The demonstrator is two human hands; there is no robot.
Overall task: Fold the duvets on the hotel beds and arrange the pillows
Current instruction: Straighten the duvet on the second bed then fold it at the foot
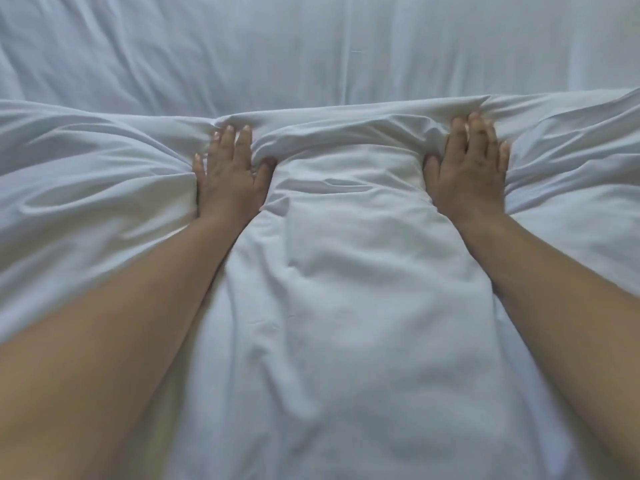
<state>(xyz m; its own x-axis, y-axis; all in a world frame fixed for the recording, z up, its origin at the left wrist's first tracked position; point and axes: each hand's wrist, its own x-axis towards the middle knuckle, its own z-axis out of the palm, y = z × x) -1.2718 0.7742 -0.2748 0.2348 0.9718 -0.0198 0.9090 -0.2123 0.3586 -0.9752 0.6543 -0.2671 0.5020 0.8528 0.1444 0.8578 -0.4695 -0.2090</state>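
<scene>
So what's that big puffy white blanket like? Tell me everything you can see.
The duvet is white, soft-looking cloth, puffy and full of wrinkles. It fills the near part of the view, and its far edge runs across as a rumpled fold, with a flatter white sheet beyond. The left hand and right hand press flat on it near that edge, making dents and bunching cloth between them.

A bed (104,39) fills the view, a lightly creased white sheet (398,50) lying across its far half. A puffy white duvet (346,306) covers the near half, its rumpled far edge running side to side across the bed's middle.
</scene>
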